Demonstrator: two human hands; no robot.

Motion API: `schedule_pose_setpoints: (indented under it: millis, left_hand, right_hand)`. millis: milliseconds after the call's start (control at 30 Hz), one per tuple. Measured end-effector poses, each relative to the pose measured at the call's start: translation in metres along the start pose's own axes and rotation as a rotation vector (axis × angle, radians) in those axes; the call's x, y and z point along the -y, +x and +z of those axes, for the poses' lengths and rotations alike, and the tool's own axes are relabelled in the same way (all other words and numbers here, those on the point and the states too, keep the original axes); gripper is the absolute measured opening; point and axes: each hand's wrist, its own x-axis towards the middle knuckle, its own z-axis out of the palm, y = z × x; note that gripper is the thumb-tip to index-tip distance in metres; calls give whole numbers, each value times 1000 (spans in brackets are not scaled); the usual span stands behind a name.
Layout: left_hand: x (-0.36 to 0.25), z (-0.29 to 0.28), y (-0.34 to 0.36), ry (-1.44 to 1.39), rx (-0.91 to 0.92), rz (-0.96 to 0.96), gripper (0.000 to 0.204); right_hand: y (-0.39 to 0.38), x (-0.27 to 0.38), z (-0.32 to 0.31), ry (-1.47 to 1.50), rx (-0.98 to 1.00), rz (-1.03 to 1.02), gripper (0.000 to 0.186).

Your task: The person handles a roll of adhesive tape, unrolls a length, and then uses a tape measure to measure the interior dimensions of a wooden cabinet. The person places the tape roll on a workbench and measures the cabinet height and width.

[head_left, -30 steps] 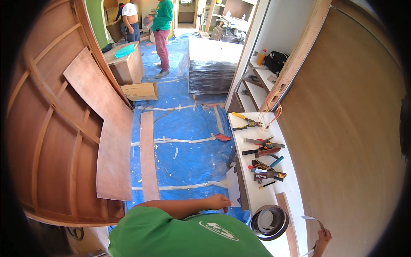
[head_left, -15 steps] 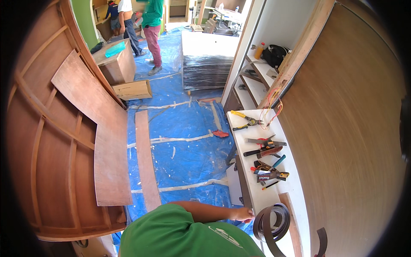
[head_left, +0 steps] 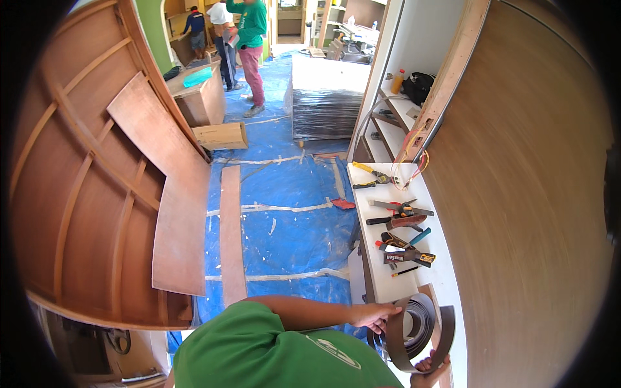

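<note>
Coiled brown strip (head_left: 399, 336), left hand (head_left: 375, 315) holding its left side, right hand (head_left: 432, 370) gripping its lower right.

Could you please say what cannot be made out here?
Head view:
Right hand: forearm mostly cut off by lower edge.
Brown coil: inner turns partly hidden by its own loop.
Wooden strip behind the brown coil: partly covered by it.
</note>
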Motion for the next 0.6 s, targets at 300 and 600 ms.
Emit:
schedule_pose_setpoints:
  millis: [300,600]
  left_hand:
    - [-18,48,-8,-94,-332,235,46]
    - [-62,58,-5,72,-329,489,64]
  right_hand:
    - [31,-21,6,-410,138,36,54]
    - [32,3,20,-436,507,205,53]
